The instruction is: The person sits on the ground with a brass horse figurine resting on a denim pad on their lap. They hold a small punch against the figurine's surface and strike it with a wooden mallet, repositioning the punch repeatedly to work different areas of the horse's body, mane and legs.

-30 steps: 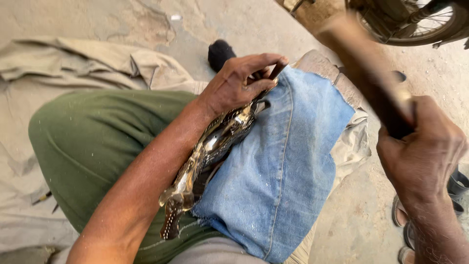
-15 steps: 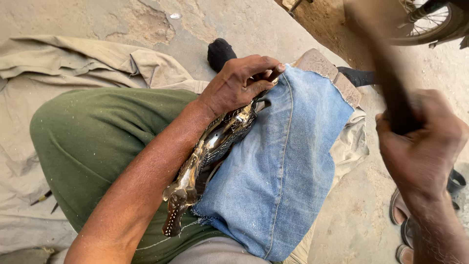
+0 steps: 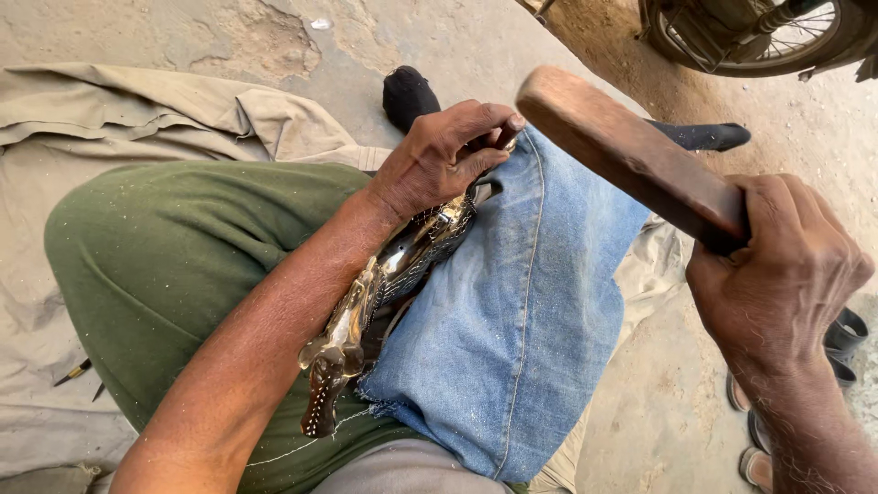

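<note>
My left hand (image 3: 445, 155) grips a small tool against the top of a shiny metal figure (image 3: 384, 288) that lies along my lap between my forearm and a piece of blue denim (image 3: 521, 311). The figure's far end is hidden under my fingers. My right hand (image 3: 777, 274) is shut around a thick wooden mallet (image 3: 631, 155), whose blunt end points down and left, close above my left hand's fingers. My green trouser leg (image 3: 192, 265) fills the left of the view.
A beige cloth (image 3: 137, 110) covers the ground at left, with small tools (image 3: 73, 373) on it. A dark-socked foot (image 3: 409, 94) pokes out ahead. A wheel (image 3: 759, 37) stands at top right; sandals (image 3: 841, 338) lie at right on the dirt.
The mallet has swung down and to the left, from raised at the right toward my left hand. My left hand and the metal figure have stayed in place.
</note>
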Tool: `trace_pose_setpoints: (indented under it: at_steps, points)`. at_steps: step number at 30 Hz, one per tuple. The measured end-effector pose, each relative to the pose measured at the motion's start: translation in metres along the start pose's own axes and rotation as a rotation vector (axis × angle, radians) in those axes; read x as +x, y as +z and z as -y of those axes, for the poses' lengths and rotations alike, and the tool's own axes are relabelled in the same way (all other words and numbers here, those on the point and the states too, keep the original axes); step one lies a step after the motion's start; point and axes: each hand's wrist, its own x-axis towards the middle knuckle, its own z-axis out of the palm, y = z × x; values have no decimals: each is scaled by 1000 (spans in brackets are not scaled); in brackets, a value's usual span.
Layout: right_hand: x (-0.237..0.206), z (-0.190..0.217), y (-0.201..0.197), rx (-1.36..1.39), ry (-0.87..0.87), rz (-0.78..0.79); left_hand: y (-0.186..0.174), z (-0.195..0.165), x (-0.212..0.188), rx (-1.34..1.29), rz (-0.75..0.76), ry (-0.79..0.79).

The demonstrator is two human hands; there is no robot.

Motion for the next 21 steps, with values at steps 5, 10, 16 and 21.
trace_pose_setpoints:
  at_steps: [5, 10, 16, 21]
  points:
    - [-7, -4, 8, 319, 217, 47, 2, 5, -3, 55, 2, 29]
    - [-6, -7, 8, -63, 25, 42, 5, 7, -5, 167, 85, -15]
    - [-7, 6, -1, 756, 297, -32, 4, 5, -6, 133, 29, 29]
    - [-2, 1, 1, 811, 388, 5, 6, 5, -4, 94, -13, 47]
